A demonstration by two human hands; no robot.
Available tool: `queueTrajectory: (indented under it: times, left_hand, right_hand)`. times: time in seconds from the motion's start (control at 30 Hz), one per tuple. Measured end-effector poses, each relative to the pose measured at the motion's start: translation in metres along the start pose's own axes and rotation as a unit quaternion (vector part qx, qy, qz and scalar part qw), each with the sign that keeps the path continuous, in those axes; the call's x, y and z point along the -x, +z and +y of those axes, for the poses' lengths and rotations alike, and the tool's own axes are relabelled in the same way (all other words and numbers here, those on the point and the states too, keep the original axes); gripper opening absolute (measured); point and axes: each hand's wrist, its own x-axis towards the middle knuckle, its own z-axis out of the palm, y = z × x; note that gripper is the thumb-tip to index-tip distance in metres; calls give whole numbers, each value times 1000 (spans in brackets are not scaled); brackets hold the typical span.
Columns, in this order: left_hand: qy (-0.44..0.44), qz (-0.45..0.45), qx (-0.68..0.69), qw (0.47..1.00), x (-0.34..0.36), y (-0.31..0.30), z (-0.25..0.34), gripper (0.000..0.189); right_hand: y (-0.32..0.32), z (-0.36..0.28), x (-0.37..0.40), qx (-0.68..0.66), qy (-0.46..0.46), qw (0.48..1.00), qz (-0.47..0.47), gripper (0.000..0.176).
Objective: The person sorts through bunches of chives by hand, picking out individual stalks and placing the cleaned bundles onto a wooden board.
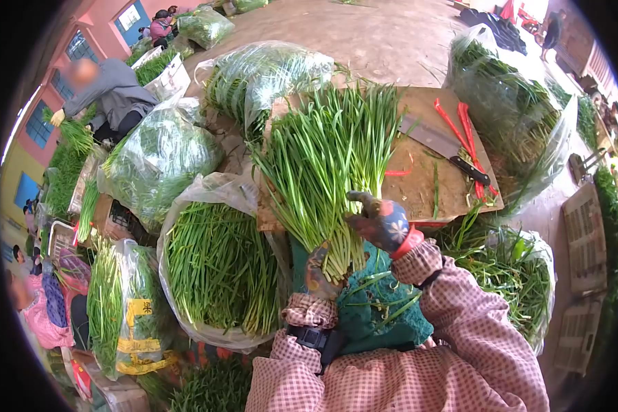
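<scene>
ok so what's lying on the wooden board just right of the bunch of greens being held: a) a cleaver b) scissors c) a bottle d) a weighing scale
a: a cleaver with a dark handle lies flat on the wooden board next to some red bands, right of the bunch of greens that the left hand and right hand grip.

Pink-checked sleeves (460,323), 2 patterned gloves (383,224) — teal apron (384,312).
</scene>
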Motion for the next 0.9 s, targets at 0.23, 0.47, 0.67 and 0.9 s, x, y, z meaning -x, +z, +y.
queueTrajectory:
  times: [0.23, 0.47, 0.67, 0.9]
  left_hand:
    - [-23, 126, -23, 991, -3, 1, 1, 44]
    - [-108, 65, 166, 978, 0, -21, -3, 40]
    - [-68, 119, 30, 990, -2, -1, 5, 46]
    - [-90, 104, 63, 989, -6, -1, 6, 45]
  right_hand:
    - [20, 16, -4, -196, 144, 968, -66, 28]
    - [27, 26, -14, -429, 177, 886, -8, 23]
    - [0, 19, -6, -376, 175, 903, 114, 14]
    - [-22, -22, 26, -420, 93, 901, 47, 13]
